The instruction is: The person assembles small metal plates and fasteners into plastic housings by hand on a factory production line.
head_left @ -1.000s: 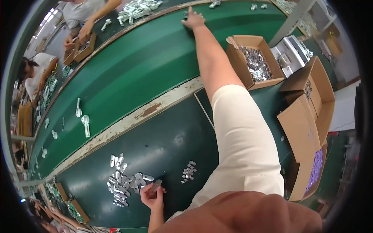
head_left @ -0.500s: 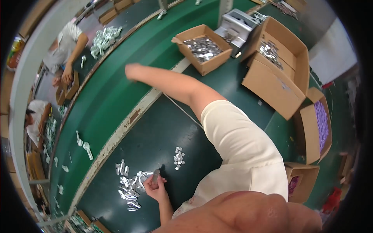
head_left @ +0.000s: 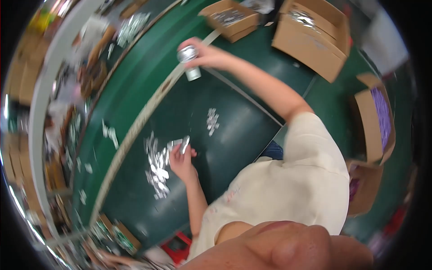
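Note:
My right hand [head_left: 200, 53] is over the belt's pale edge, closed on a shiny silver piece with a round head and short flat stem [head_left: 192, 73]. Lower down, my left hand [head_left: 181, 164] pinches a small elongated silver metal piece [head_left: 185, 143] between thumb and fingers. Just left of that hand lies a loose pile of similar silver pieces [head_left: 157, 168] on the dark green table [head_left: 180, 117]. A small cluster of tiny silver parts [head_left: 212, 121] sits to its upper right. Motion blur hides finer detail.
A green belt [head_left: 135, 90] curves along the left, carrying a few silver pieces [head_left: 109, 132]. Cardboard boxes with metal parts [head_left: 234, 31] [head_left: 310, 42] stand at the far right; another box holds purple items [head_left: 381, 119]. Other people work beyond the belt.
My right hand has come back from over the belt toward the table and now holds the round-headed silver piece. My left hand still holds its piece. The whole view has shifted and blurred.

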`<state>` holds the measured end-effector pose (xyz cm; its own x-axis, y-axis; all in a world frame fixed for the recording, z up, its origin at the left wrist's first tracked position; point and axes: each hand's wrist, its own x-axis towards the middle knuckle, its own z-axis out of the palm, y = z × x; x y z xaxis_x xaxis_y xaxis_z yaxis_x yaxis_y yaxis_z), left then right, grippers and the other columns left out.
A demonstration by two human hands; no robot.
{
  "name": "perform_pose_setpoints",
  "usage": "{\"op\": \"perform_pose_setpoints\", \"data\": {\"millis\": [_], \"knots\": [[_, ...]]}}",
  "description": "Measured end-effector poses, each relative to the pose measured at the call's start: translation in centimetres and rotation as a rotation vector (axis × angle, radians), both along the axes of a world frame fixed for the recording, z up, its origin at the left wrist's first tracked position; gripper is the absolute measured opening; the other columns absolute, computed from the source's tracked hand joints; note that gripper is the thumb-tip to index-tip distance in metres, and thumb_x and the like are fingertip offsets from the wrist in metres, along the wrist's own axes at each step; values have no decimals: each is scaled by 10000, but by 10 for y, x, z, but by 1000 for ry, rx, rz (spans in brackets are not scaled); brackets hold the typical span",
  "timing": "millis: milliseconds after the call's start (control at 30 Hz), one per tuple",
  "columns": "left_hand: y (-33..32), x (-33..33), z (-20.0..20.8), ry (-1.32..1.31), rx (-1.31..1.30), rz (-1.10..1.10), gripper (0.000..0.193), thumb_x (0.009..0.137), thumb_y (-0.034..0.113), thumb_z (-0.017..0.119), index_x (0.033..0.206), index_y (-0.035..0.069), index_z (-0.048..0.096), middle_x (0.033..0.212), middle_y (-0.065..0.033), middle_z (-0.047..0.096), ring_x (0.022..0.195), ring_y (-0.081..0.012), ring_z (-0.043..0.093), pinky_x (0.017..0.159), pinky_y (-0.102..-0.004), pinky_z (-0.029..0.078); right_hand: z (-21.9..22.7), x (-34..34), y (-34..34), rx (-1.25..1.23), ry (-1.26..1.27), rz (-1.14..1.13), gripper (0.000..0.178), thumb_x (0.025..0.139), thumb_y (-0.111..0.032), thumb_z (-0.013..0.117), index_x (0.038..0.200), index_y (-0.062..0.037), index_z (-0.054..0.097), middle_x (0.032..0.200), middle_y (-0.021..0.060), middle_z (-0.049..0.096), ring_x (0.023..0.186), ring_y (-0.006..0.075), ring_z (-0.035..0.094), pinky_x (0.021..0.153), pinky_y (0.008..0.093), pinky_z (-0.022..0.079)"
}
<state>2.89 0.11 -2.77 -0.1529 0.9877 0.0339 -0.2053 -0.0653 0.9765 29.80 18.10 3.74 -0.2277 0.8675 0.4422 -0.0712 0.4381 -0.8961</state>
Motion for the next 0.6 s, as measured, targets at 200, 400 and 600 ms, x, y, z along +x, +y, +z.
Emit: {"op": "perform_pose_setpoints", "data": {"millis": [200, 400, 600], "knots": [[-16, -15, 38, -7, -186, -127, 307, 779, -62, 626, 1076, -75, 550, 788, -109, 600, 600, -138, 590, 557, -238, 486, -2, -15, -105, -353, 354, 68, 424, 784, 32, 625, 996, -132, 297, 892, 141, 564, 672, 190, 583, 548, 281, 476], [-22, -16, 72, -25, -174, -194, 298, 780, -44, 643, 1070, -29, 574, 861, -74, 600, 689, -119, 622, 599, -211, 524, 10, -60, -135, -266, 356, 152, 364, 811, 23, 583, 1070, -68, 345, 1022, 221, 542, 784, 222, 588, 675, 333, 502], [-6, -3, 82, -50, -140, -204, 328, 771, -90, 616, 1093, -66, 555, 878, -120, 624, 692, -124, 615, 592, -220, 527, 22, -62, -139, 115, -70, 99, 414, 656, 23, 744, 1018, 45, 545, 1085, 241, 534, 911, 239, 589, 752, 311, 508]]}}
